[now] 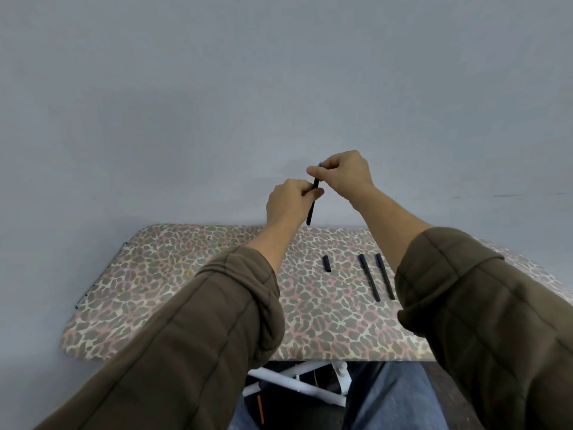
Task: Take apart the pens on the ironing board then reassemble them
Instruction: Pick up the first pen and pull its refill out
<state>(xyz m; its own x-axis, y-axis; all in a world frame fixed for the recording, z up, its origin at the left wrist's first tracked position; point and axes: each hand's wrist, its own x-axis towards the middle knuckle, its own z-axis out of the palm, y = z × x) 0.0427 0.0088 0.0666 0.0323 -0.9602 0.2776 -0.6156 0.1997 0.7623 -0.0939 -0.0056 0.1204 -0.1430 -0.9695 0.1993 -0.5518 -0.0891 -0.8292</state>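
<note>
Both hands are raised above the far edge of the leopard-print ironing board (pixel 173 293). My left hand (pixel 288 201) grips the middle of a dark pen barrel (pixel 311 214) that hangs nearly upright. My right hand (pixel 342 173) pinches the pen's top end, where a small blue tip shows between the fingers. On the board lie a short dark pen cap (pixel 326 263) and two whole dark pens (pixel 369 277) (pixel 385 276), side by side to the cap's right.
A plain grey-blue wall rises behind the board. White metal legs (pixel 294 383) of the board show below its near edge, beside my jeans. An orange pencil-like object (pixel 260 409) lies on the floor below.
</note>
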